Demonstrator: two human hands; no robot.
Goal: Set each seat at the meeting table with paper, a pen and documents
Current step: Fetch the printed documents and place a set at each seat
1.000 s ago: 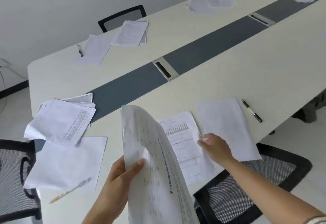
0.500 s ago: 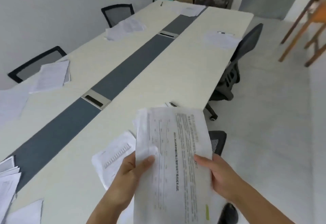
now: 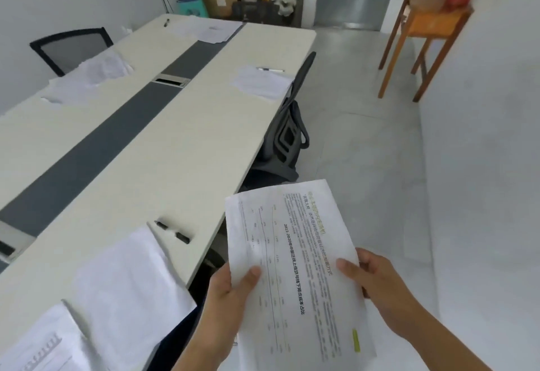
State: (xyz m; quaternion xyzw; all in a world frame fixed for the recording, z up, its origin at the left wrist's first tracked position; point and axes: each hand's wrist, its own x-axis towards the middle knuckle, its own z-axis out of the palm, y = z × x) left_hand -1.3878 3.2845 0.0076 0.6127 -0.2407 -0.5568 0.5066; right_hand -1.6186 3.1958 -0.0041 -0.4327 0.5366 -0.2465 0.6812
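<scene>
One seat looks served: along the bench [image 3: 163, 148] the view has swung to the next chair [image 3: 289, 136], where paper [image 3: 261, 82] and a pen [image 3: 270, 70] lie. The documents [image 3: 298, 253], off the bench edge, are now pinched by left grip [image 3: 230, 291] and right grip [image 3: 377, 280], likely bound there.

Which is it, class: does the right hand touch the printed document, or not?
Touching. In the head view the right hand pinches the printed document, thumb on its face.

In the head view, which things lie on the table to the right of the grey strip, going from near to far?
printed document → blank sheet → near pen → paper stack → far pen
</scene>
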